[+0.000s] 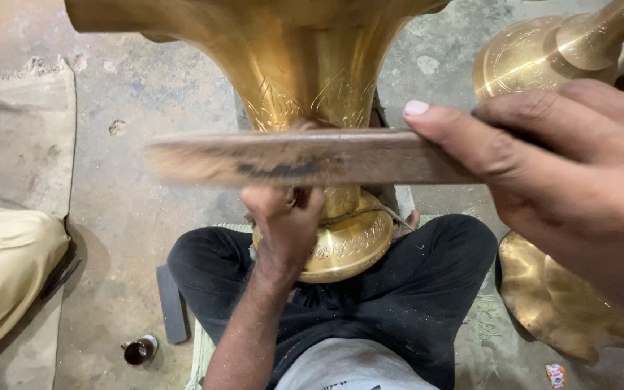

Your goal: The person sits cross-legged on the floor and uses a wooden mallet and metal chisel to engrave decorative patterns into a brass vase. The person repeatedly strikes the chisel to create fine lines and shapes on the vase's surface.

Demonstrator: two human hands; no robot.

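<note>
Right hand [572, 173]: clenched on flat brown wooden stick [305, 157]. Left hand [283, 220], beneath it: grip against engraved golden brass vase [312, 87], contents indiscernible.

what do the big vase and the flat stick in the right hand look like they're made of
Vase: apparently brass, going by its golden polished sheen with engraved patterns. Flat stick, held in the right hand: looks like wood, brown, matte and worn, with a dark smudge. The left hand holds something against the vase.
</note>
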